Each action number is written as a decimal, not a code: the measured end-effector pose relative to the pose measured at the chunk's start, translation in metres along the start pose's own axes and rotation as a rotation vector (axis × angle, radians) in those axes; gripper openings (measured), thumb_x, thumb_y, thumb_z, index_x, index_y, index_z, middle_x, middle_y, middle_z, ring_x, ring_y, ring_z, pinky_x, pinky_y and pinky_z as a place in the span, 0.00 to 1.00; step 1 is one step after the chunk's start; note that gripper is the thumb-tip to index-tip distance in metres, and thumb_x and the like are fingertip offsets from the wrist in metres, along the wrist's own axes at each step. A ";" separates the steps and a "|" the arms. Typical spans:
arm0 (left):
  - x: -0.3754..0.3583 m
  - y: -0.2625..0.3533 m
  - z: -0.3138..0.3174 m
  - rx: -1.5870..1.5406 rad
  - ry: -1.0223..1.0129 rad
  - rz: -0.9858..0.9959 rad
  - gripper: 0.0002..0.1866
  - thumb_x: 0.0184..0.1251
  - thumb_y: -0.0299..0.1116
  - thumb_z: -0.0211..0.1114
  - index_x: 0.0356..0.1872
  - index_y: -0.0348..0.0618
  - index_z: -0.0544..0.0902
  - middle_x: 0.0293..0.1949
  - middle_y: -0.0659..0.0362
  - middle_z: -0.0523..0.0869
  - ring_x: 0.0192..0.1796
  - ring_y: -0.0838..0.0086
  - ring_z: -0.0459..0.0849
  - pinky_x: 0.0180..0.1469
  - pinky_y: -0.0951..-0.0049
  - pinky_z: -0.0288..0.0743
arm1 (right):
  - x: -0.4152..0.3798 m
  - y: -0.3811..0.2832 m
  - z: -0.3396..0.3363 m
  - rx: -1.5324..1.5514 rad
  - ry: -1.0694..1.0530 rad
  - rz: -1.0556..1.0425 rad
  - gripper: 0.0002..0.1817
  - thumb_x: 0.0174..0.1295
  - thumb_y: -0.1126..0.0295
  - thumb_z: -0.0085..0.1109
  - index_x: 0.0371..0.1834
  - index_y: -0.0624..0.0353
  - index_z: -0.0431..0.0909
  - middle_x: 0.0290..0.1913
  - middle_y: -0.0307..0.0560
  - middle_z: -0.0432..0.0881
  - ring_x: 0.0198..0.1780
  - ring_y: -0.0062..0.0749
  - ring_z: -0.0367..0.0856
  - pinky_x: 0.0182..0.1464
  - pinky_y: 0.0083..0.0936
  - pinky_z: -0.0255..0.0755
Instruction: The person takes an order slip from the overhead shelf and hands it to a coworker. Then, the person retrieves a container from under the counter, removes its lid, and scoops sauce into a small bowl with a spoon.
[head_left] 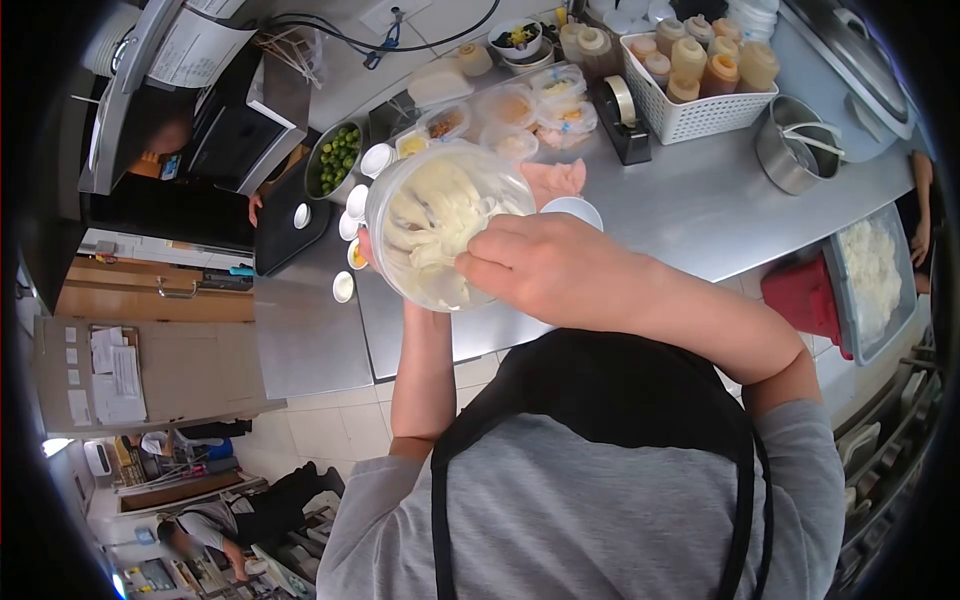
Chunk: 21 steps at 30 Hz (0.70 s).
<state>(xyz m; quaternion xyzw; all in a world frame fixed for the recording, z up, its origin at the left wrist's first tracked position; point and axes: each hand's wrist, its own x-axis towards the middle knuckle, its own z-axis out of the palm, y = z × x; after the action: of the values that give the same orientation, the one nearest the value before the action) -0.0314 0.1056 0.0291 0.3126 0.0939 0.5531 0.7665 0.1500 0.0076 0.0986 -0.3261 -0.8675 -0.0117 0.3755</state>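
Note:
A large clear plastic tub (383, 215) of thick, pale cream-coloured mixture (440, 195) is tilted toward me above the counter. My left hand (369, 248) supports it from the left and below; only a few fingers show past its wall. My right hand (545, 265) reaches over the near right rim with its fingers pinched together at the mixture. Whatever they grip is mostly hidden; a greyish streak, perhaps a utensil, shows in the mixture. Small white cups (344, 287) stand left of the tub, and a white bowl (575, 210) sits partly behind my right hand.
Behind the tub are bagged ingredients (505, 105), a bowl of green limes (338, 160) and a tape dispenser (622, 120). A white basket (705, 118) of sauce bottles and a metal pot (795, 150) stand at right. A black tray (290, 235) lies left. Other people are nearby.

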 end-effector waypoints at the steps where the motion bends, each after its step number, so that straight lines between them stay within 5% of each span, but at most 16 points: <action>1: 0.001 0.001 0.000 0.010 -0.011 0.003 0.43 0.56 0.65 0.49 0.64 0.41 0.64 0.61 0.50 0.70 0.61 0.57 0.71 0.63 0.57 0.66 | 0.000 0.000 -0.001 0.001 0.001 0.002 0.15 0.45 0.77 0.57 0.39 0.62 0.77 0.35 0.42 0.76 0.35 0.33 0.78 0.35 0.25 0.75; 6: 0.001 0.006 0.016 0.042 -0.091 0.016 0.44 0.55 0.66 0.49 0.64 0.41 0.64 0.62 0.50 0.70 0.62 0.57 0.71 0.63 0.57 0.66 | 0.008 0.010 -0.014 -0.156 0.305 0.075 0.17 0.46 0.76 0.56 0.43 0.61 0.78 0.40 0.44 0.79 0.36 0.33 0.79 0.36 0.26 0.76; 8: 0.000 0.013 0.060 -0.349 0.562 -0.081 0.47 0.50 0.68 0.52 0.64 0.41 0.64 0.62 0.49 0.69 0.62 0.57 0.71 0.63 0.56 0.66 | 0.003 0.012 -0.001 -0.186 0.274 0.066 0.13 0.45 0.75 0.56 0.37 0.61 0.76 0.34 0.44 0.77 0.35 0.32 0.79 0.33 0.24 0.75; 9: 0.001 0.011 0.045 -0.350 0.562 -0.082 0.47 0.50 0.68 0.52 0.64 0.41 0.64 0.62 0.49 0.69 0.62 0.57 0.71 0.63 0.56 0.66 | 0.001 0.013 0.002 -0.219 0.243 0.054 0.09 0.44 0.74 0.57 0.31 0.62 0.74 0.29 0.43 0.75 0.34 0.31 0.79 0.30 0.23 0.75; 11: 0.006 0.007 0.008 0.204 -0.054 0.087 0.46 0.51 0.68 0.51 0.64 0.41 0.64 0.62 0.49 0.69 0.62 0.57 0.71 0.63 0.57 0.66 | -0.002 0.012 0.000 -0.133 0.178 0.092 0.12 0.44 0.75 0.57 0.36 0.61 0.76 0.34 0.43 0.77 0.35 0.32 0.79 0.33 0.25 0.75; 13: 0.005 0.008 0.002 0.226 -0.017 0.076 0.46 0.51 0.68 0.51 0.65 0.41 0.64 0.62 0.49 0.69 0.62 0.57 0.71 0.63 0.57 0.66 | 0.000 0.012 -0.001 -0.046 0.113 0.134 0.16 0.45 0.76 0.57 0.41 0.61 0.78 0.38 0.44 0.79 0.35 0.34 0.79 0.36 0.27 0.75; 15: 0.002 0.006 0.003 0.247 0.024 0.060 0.47 0.51 0.68 0.51 0.65 0.41 0.64 0.62 0.49 0.69 0.62 0.57 0.70 0.63 0.57 0.66 | 0.006 0.014 0.001 -0.083 0.375 0.122 0.17 0.44 0.78 0.56 0.42 0.61 0.78 0.37 0.43 0.79 0.35 0.34 0.79 0.37 0.29 0.76; 18: 0.002 0.002 0.006 0.176 0.096 0.035 0.47 0.51 0.69 0.49 0.65 0.41 0.63 0.62 0.49 0.69 0.62 0.57 0.70 0.63 0.57 0.66 | 0.000 0.019 0.016 -0.084 0.226 0.021 0.13 0.45 0.73 0.57 0.37 0.62 0.75 0.31 0.42 0.76 0.35 0.33 0.79 0.34 0.28 0.74; 21: 0.007 0.004 0.007 0.292 -0.021 0.087 0.47 0.52 0.69 0.48 0.66 0.42 0.62 0.62 0.49 0.69 0.63 0.58 0.70 0.63 0.57 0.66 | -0.011 0.028 0.013 -0.165 0.295 0.016 0.15 0.45 0.73 0.57 0.39 0.63 0.76 0.32 0.43 0.76 0.36 0.33 0.79 0.35 0.28 0.74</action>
<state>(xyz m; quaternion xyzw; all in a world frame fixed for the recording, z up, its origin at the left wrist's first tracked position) -0.0286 0.1101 0.0385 0.4304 0.1518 0.5629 0.6891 0.1631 0.0268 0.0759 -0.3573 -0.7966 -0.1275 0.4707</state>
